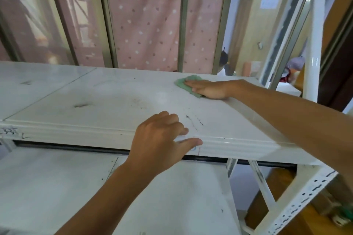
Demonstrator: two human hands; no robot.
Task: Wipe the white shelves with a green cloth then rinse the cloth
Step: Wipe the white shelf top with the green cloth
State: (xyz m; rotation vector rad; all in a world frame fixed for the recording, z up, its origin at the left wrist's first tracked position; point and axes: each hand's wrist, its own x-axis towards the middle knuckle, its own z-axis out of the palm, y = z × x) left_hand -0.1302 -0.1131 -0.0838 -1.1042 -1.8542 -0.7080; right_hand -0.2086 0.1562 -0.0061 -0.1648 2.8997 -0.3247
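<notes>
A white upper shelf (107, 105) spans the view, marked with dark smudges and specks. Near its far right edge lies a green cloth (184, 83), and my right hand (208, 88) presses flat on top of it with fingers straight. My left hand (162, 143) rests on the shelf's front edge, fingers curled over the top and the thumb along the rim. Below is a second white shelf (57, 192), also smudged.
White metal uprights (313, 63) and a perforated post (305, 198) frame the rack on the right. Behind the shelf stands a metal-framed partition with a pink dotted curtain (149, 25). A cardboard box (256, 30) and a person's head (223, 59) show beyond.
</notes>
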